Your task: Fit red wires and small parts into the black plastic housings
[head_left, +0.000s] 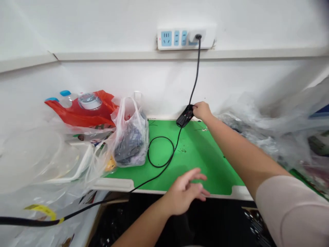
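My right hand point(202, 111) reaches to the back of the green tabletop point(205, 161), its fingers closed on the upper right end of a black power adapter point(185, 116). The adapter is tilted near the wall. From its top a black cord point(197, 72) rises to a white plug point(197, 35) in the wall power strip. A thinner black cable point(161, 137) leaves its lower end, makes a loop on the green surface and runs off to the lower left. My left hand point(186, 192) hovers over the table's front edge, fingers apart, holding nothing.
On the left stand a white plastic bag point(131, 140) and a red bag point(77, 115) with bottles and a jar. Clear plastic wrapping point(269, 127) is heaped on the right. The power strip point(171, 38) is fixed to the wall above. Dark items lie below the table's front edge.
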{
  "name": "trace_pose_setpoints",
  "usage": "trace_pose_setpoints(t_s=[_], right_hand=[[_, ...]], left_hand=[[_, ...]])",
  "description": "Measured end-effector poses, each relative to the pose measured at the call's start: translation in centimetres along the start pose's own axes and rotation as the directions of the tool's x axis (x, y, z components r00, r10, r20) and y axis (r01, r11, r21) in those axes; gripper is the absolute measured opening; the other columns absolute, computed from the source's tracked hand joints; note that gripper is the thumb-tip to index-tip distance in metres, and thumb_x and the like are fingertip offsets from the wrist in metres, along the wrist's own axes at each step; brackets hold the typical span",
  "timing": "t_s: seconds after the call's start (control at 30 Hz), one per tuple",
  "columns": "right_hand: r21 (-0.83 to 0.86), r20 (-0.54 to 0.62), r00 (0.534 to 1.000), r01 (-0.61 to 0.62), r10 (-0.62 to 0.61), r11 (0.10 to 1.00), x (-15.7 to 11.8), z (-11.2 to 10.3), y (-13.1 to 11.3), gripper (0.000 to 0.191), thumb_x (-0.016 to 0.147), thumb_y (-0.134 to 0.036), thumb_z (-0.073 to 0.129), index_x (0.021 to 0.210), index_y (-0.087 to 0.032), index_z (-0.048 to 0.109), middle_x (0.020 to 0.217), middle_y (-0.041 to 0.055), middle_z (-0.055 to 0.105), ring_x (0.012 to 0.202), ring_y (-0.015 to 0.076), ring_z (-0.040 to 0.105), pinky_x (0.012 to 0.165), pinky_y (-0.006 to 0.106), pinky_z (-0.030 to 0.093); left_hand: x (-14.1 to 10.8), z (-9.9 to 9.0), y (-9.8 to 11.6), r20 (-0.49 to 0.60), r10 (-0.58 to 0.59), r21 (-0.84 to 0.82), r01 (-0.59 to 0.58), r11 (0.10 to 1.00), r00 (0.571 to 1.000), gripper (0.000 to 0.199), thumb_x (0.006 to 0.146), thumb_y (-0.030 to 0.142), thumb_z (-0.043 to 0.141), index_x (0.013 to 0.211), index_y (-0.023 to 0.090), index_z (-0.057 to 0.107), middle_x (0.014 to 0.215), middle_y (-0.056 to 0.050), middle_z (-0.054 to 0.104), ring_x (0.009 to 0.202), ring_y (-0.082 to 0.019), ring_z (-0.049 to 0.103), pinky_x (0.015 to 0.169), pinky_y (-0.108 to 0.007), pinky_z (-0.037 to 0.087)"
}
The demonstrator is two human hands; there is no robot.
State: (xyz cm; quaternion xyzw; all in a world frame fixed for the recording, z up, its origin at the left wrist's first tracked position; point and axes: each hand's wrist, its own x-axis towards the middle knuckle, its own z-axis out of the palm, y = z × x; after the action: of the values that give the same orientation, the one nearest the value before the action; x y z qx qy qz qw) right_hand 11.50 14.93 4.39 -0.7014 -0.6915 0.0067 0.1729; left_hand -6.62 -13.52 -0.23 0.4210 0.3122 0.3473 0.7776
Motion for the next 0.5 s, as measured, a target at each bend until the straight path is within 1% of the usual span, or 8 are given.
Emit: trace_pose_setpoints(t_s=[0.03,0.1,0.13,0.2,0.27,0.33,0.43,0.5], right_hand=[[-0.047,0.017,1.0,-0.011,0.012,0.999,-0.4,-1.1,1.1,0.034,0.086,-0.022,0.04,0.093,-0.008,0.07,0.098,0.0175,0.069,0.093,0.0272,0.062,0.076,0.031,0.044],[-0.106,0.063,0.998,-0.02,0.027,0.994,-1.5,-3.1,3.0,0.033,0.085,-0.021,0.041,0.095,-0.009,0.071,0.099,0.0175,0.069,0.093,0.0267,0.063,0.076,0.03,0.044],[-0.118,0.087,0.996,-0.02,0.03,0.993,-2.2,-3.9,3.7,0.032,0.084,-0.021,0.043,0.095,-0.009,0.071,0.098,0.0172,0.069,0.091,0.0262,0.063,0.075,0.029,0.044],[-0.122,0.123,0.992,-0.011,0.026,0.992,-3.9,-5.1,4.5,0.029,0.082,-0.022,0.047,0.092,-0.01,0.072,0.094,0.0162,0.07,0.088,0.0244,0.063,0.073,0.027,0.044],[-0.116,0.164,0.986,0.026,-0.007,0.993,-5.9,-5.7,4.6,0.027,0.081,-0.023,0.049,0.089,-0.012,0.072,0.092,0.0151,0.071,0.086,0.0227,0.064,0.071,0.025,0.043],[-0.087,0.207,0.975,0.097,-0.078,0.991,-7.8,-5.8,4.2,0.026,0.081,-0.023,0.05,0.088,-0.013,0.073,0.091,0.0149,0.071,0.084,0.022,0.064,0.07,0.025,0.044],[0.012,0.241,0.954,0.18,-0.177,0.984,-10.2,-6.4,3.6,0.028,0.085,-0.024,0.047,0.088,-0.015,0.073,0.091,0.0134,0.071,0.083,0.0215,0.064,0.074,0.027,0.044],[0.122,0.204,0.959,0.174,-0.197,0.977,-11.5,-7.9,3.6,0.029,0.087,-0.027,0.045,0.096,-0.016,0.071,0.091,0.0113,0.071,0.082,0.0206,0.063,0.077,0.028,0.045]], left_hand=[[1.5,0.2,0.1,-0.083,-0.019,-0.072,0.013,0.997,0.996,0.055,0.082,0.036,0.059,0.129,0.018,0.038,0.126,-0.019,0.05,0.084,-0.023,0.066,0.076,-0.038,0.052],[4.7,0.4,0.7,-0.26,-0.078,-0.195,0.027,0.981,0.962,0.055,0.084,0.033,0.056,0.13,0.013,0.034,0.122,-0.022,0.052,0.082,-0.023,0.067,0.079,-0.038,0.052],[6.3,0.4,1.2,-0.319,-0.11,-0.241,0.031,0.97,0.941,0.054,0.085,0.032,0.055,0.13,0.011,0.033,0.12,-0.024,0.053,0.083,-0.024,0.067,0.08,-0.038,0.052],[9.3,0.5,2.3,-0.365,-0.152,-0.29,0.043,0.956,0.918,0.055,0.086,0.039,0.051,0.129,0.008,0.035,0.118,-0.026,0.054,0.086,-0.025,0.067,0.081,-0.038,0.052],[11.7,0.5,3.2,-0.333,-0.151,-0.285,0.053,0.957,0.931,0.059,0.086,0.052,0.044,0.125,0.008,0.042,0.115,-0.025,0.057,0.086,-0.026,0.066,0.08,-0.039,0.053],[13.3,0.6,3.7,-0.212,-0.136,-0.264,0.077,0.961,0.968,0.059,0.085,0.057,0.042,0.118,0.009,0.049,0.108,-0.022,0.061,0.083,-0.027,0.067,0.075,-0.039,0.054],[14.0,0.6,3.3,-0.033,-0.086,-0.23,0.076,0.97,0.996,0.042,0.082,0.038,0.056,0.113,0.009,0.053,0.097,-0.02,0.066,0.075,-0.025,0.068,0.066,-0.035,0.055],[13.8,0.4,2.7,-0.011,-0.042,-0.213,0.038,0.976,0.999,0.037,0.078,0.025,0.061,0.111,0.01,0.052,0.092,-0.018,0.067,0.07,-0.024,0.068,0.062,-0.034,0.054]])
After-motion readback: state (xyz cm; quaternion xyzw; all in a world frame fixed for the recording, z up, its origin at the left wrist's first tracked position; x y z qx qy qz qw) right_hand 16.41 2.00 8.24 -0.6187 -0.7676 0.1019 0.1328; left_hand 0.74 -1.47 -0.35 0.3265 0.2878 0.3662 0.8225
